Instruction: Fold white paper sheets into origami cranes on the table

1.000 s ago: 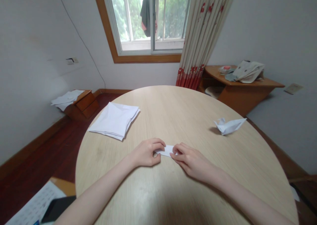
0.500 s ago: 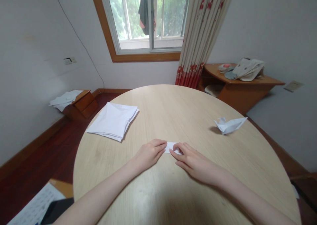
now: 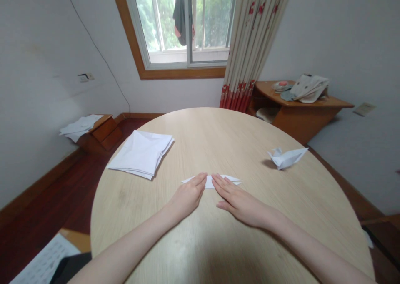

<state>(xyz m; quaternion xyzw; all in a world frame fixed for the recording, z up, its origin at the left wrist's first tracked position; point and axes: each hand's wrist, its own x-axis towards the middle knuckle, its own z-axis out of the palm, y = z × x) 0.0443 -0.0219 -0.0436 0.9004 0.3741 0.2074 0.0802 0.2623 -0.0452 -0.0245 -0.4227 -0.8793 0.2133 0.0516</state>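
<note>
White paper, folded into a long thin strip with pointed ends, lies flat on the round pale wooden table, a little below the middle of the frame. The left hand rests on it with its fingers straight and close together, pushing the paper down. The right hand does the same just beside it, fingers flat and a bit apart. Neither hand is pinching anything; both are laid open on the strip, and their fingertips almost meet in the middle. The two pointed ends stick out past the hands on each side. I think this paper is very light and thin. It will bend and crease with a soft push, and it could slide on the smooth table or tear if pulled hard. The best places to take hold look like the two pointed ends, or the long edge near the fingertips. A stack of white paper sheets sits at the left of the table, well apart from the hands. A small folded white paper shape sits at the right of the table. No bowls, boxes or other holders show on the table. At the upper right of the frame, a brown wooden side table holds a pale cloth bag.
</note>
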